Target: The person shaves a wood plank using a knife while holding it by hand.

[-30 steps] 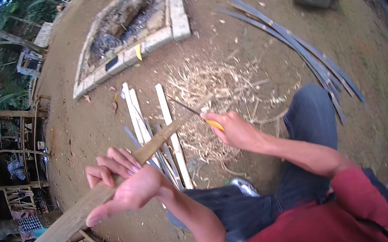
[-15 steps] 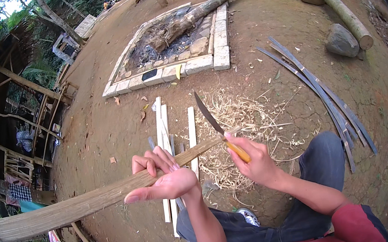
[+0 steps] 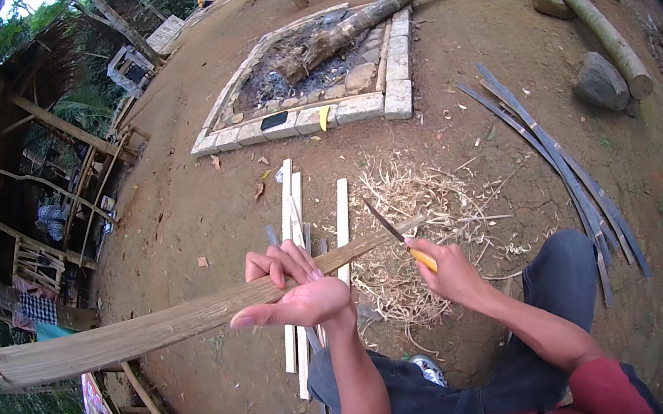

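Observation:
A long, flat bamboo or wooden strip [image 3: 146, 325] lies slanted across the front of my body. Its wide end reaches far left, and its narrow end lies above the wood shavings. My left hand [image 3: 300, 286] supports it near the middle, fingers curled over the far side and thumb stretched along the near side. In my right hand [image 3: 451, 275] is a knife [image 3: 424, 260] with a yellow-orange handle, gripped in closed fingers. Its slim dark blade [image 3: 384, 221] crosses close to the strip's narrow end; whether it touches the wood, I cannot tell.
Curly shavings [image 3: 410, 297] cover the ground ahead. Pale strips [image 3: 342, 222] lie beside them, and long dark strips [image 3: 565, 168] rest at right. Beyond is a stone-edged fire pit [image 3: 360, 108] with a log [image 3: 358, 27]. A boulder [image 3: 600, 82] sits by another log [image 3: 611, 40].
The knife's blade has tipped lower, its point coming down toward the strip. The strip's wide end sits slightly higher. The whole view has shifted a little, moving the scene rightward.

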